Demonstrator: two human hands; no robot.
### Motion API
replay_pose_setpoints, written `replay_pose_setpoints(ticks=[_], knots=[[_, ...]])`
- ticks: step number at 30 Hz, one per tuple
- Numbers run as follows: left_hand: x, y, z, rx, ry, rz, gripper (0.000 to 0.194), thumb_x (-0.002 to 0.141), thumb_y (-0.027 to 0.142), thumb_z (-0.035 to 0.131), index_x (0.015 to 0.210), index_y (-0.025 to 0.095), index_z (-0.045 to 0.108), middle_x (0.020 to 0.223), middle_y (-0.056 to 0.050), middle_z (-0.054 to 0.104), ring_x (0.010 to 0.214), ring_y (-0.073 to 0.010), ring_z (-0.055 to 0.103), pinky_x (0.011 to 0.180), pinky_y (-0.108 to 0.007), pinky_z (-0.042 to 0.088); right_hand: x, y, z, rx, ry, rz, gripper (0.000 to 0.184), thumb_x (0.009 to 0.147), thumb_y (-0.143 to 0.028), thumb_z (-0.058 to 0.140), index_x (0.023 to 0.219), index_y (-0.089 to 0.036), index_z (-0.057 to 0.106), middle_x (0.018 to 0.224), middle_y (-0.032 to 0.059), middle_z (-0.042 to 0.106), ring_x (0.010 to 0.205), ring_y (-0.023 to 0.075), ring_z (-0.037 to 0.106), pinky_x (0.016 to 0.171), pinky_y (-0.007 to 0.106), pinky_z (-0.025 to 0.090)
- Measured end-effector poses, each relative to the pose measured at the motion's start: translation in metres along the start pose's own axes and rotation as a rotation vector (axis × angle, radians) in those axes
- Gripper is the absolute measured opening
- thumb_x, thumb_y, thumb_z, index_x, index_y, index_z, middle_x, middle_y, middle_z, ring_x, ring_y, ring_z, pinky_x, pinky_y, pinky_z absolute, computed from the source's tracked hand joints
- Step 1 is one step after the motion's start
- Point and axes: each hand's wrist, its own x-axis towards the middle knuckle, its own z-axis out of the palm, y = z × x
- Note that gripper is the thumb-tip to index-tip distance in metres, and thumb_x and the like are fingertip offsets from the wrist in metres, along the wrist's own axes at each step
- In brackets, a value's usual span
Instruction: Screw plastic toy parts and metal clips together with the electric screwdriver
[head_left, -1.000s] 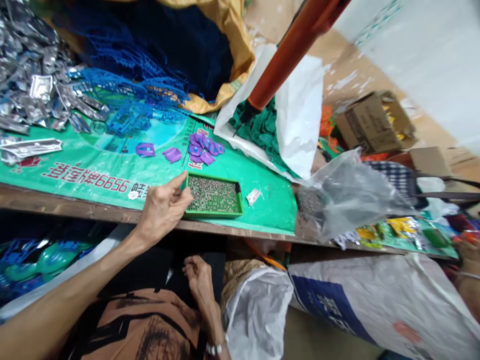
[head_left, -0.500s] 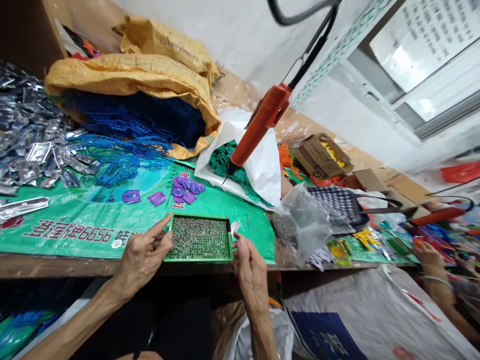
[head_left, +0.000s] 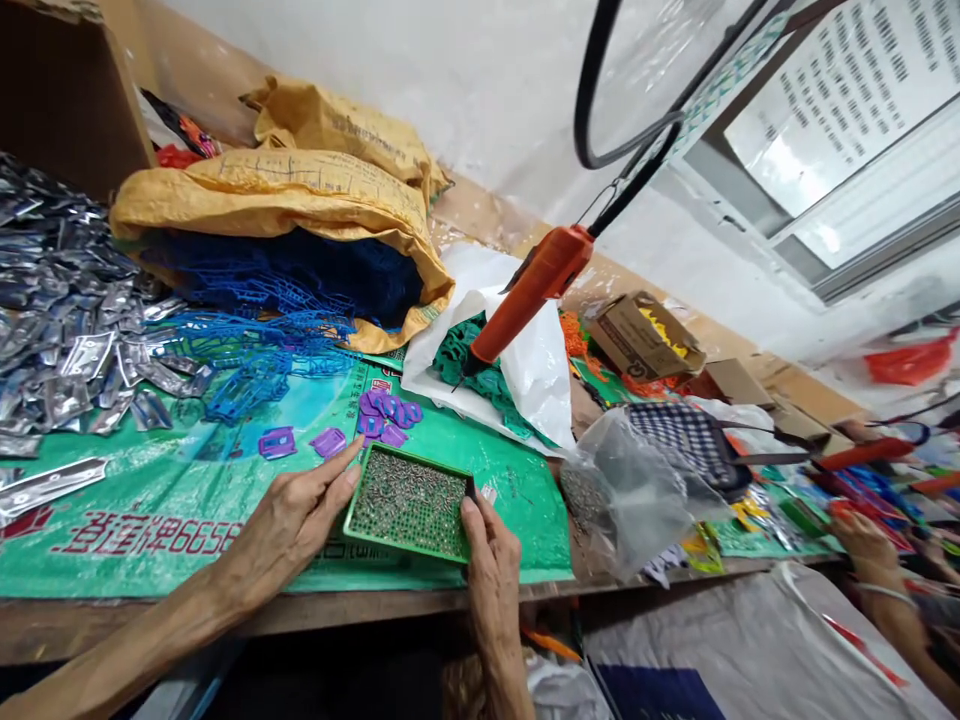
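Note:
A green rectangular screw tray (head_left: 411, 552), its perforated bed covered with small metal screws (head_left: 405, 490), is held between my two hands near the table's front edge. My left hand (head_left: 304, 515) grips its left end, fingers along the side. At the right end my right hand (head_left: 491, 545) pinches the corner, thumb on the rim. The tray tilts slightly, its right end nearer me. Just behind it lies a small heap of purple plastic pieces (head_left: 386, 415). Above and beyond hangs an orange electric screwdriver (head_left: 529, 290), touched by neither hand.
Silvery metal-like parts (head_left: 90, 330) pile up on the left. A yellow woven sack (head_left: 285, 190) spills blue plastic pieces (head_left: 247, 370). Green pieces (head_left: 487, 385) lie in a white bag (head_left: 544, 370). A clear plastic bag (head_left: 630, 480) sits to the right; another person's hand (head_left: 862, 535) works farther right.
The tray has gone from nearly level to tilted, its right end lower in view. My right hand has closed on its right corner. The whole view has shifted a little.

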Motion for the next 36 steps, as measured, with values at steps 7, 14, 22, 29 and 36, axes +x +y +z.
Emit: replay_pose_setpoints(ticks=[7,14,22,29,36], knots=[[0.014,-0.029,0.000,0.232,-0.115,0.134,0.054,0.100,0.057,0.045,0.133,0.021,0.069,0.072,0.000,0.074,0.061,-0.0192,0.070,0.061,-0.026,0.056,0.021,0.027,-0.009,-0.042,0.175,0.061,0.073,0.087,-0.072,0.053,0.120,-0.012,0.076,0.125,0.0173,0.074,0.121,0.0342,0.063,0.103,0.043,0.046],[0.026,-0.065,0.018,0.262,-0.213,0.339,0.047,0.102,0.048,0.047,0.139,0.025,0.064,0.127,-0.006,0.075,0.114,-0.0248,0.073,0.098,-0.033,0.059,0.023,0.033,0.000,-0.092,0.212,0.041,0.081,0.089,-0.076,0.045,0.123,-0.009,0.074,0.124,0.0205,0.074,0.113,0.0331,0.066,0.095,0.041,0.049],[0.027,-0.069,0.028,0.229,-0.157,0.241,0.043,0.101,0.047,0.048,0.129,0.024,0.071,0.123,-0.006,0.077,0.109,-0.0245,0.075,0.089,-0.030,0.063,0.029,0.036,0.002,-0.142,0.185,0.016,0.082,0.093,-0.074,0.038,0.132,-0.008,0.068,0.127,0.0210,0.072,0.113,0.0308,0.066,0.097,0.039,0.048],[0.024,-0.064,0.029,0.239,-0.123,0.274,0.042,0.100,0.045,0.047,0.125,0.024,0.073,0.117,-0.006,0.078,0.110,-0.0246,0.074,0.095,-0.031,0.061,0.027,0.034,0.006,-0.159,0.181,0.010,0.086,0.094,-0.074,0.034,0.134,-0.006,0.067,0.120,0.0214,0.074,0.097,0.0288,0.069,0.086,0.037,0.049],[0.023,-0.069,0.031,0.221,-0.139,0.262,0.044,0.101,0.046,0.047,0.130,0.023,0.070,0.122,-0.006,0.077,0.113,-0.0247,0.073,0.098,-0.033,0.059,0.021,0.034,0.010,-0.195,0.204,0.005,0.088,0.093,-0.077,0.033,0.134,-0.007,0.067,0.122,0.0225,0.073,0.092,0.0274,0.068,0.081,0.036,0.048]])
